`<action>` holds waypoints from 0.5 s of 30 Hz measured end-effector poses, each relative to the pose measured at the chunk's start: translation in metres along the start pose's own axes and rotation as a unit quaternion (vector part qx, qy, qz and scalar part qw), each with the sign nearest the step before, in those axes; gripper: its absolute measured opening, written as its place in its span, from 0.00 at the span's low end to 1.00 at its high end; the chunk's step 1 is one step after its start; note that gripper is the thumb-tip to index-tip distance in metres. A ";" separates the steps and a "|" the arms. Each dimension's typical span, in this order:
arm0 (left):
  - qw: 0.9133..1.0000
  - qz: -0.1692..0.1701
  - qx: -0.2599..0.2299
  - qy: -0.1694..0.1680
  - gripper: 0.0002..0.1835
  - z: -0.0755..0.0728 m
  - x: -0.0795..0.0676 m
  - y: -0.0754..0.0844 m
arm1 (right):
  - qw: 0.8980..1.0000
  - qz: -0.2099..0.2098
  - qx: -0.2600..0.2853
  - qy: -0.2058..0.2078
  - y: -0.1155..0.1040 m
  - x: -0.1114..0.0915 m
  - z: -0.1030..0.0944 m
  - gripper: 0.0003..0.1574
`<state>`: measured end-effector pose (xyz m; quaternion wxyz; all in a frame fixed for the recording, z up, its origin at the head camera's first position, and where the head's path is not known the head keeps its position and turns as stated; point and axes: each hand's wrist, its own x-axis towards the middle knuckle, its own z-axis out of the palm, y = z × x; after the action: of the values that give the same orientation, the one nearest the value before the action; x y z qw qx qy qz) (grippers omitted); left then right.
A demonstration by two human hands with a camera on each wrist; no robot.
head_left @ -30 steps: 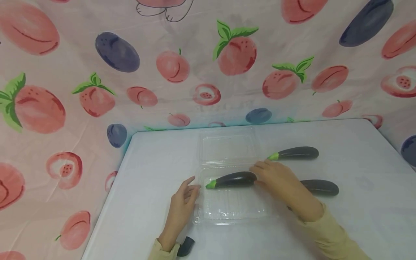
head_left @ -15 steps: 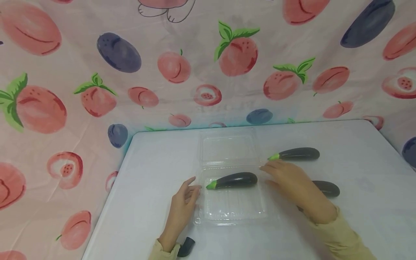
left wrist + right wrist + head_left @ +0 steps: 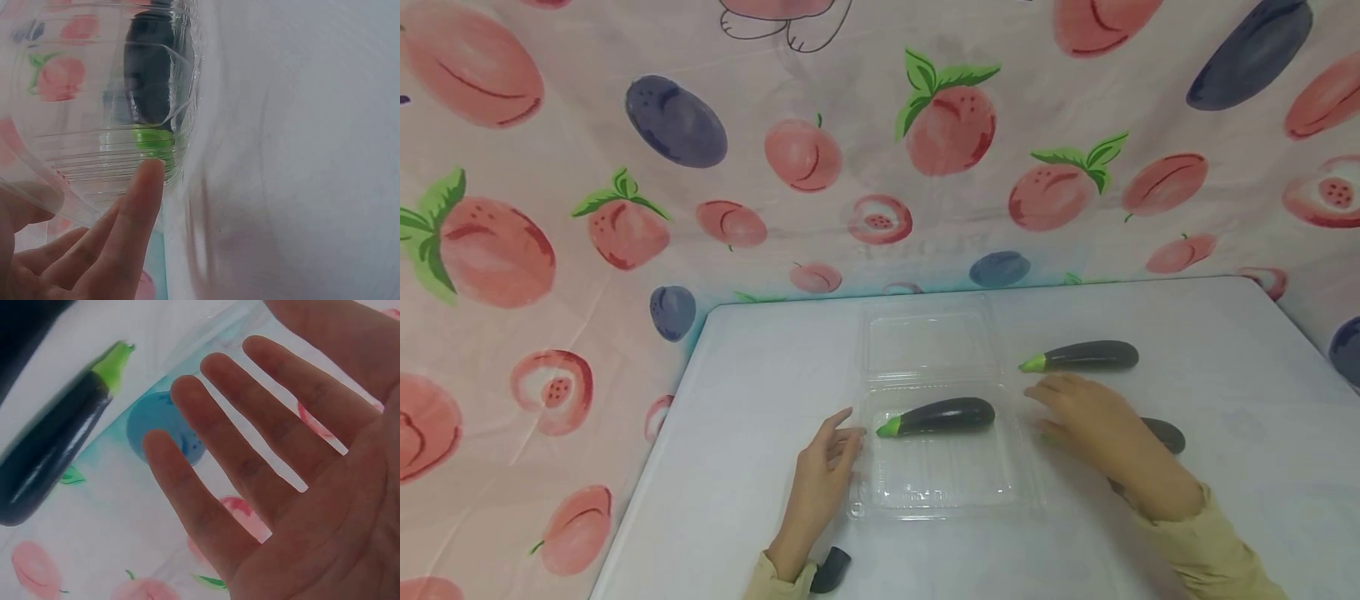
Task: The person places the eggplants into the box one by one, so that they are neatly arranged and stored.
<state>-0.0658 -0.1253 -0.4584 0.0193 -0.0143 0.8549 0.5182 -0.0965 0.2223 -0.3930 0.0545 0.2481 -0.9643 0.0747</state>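
A dark eggplant (image 3: 947,415) with a green stem end lies inside the open clear plastic clamshell container (image 3: 947,492), near its hinge side. My left hand (image 3: 820,479) is at the container's left side; in the left wrist view one fingertip (image 3: 150,172) touches the ridged wall, other fingers fairly straight. To the right of the container, my right hand (image 3: 1086,425) hovers with nothing in it, its fingers straight and spread in the right wrist view. Just beyond it lies a second eggplant (image 3: 1090,356). A third eggplant (image 3: 1167,435) is mostly hidden behind the right hand.
The container's lid (image 3: 928,342) lies folded back toward the far edge of the white table (image 3: 760,375). A fruit-printed cloth (image 3: 820,233) hangs behind and around the table. A black object (image 3: 831,571) sits at the left wrist.
The right hand has let go of the eggplant in the container and moved right, off the container. The left hand stays where it was.
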 end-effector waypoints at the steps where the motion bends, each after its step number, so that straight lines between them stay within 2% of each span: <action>1: 1.000 0.000 0.000 0.000 0.24 0.000 0.000 0.000 | 1.000 0.000 0.000 0.001 0.001 -0.001 0.001 0.26; 8: 1.000 0.004 0.001 -0.002 0.24 0.000 0.000 0.000 | 1.000 0.017 -0.002 -0.015 0.007 -0.006 0.002 0.26; 15: 1.000 0.004 0.000 -0.005 0.25 -0.001 0.000 -0.001 | 1.000 0.012 0.008 -0.003 0.014 -0.012 0.007 0.24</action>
<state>-0.0653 -0.1261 -0.4585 0.0211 -0.0085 0.8550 0.5181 -0.0929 0.2391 -0.4029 0.0490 0.2374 -0.9667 0.0819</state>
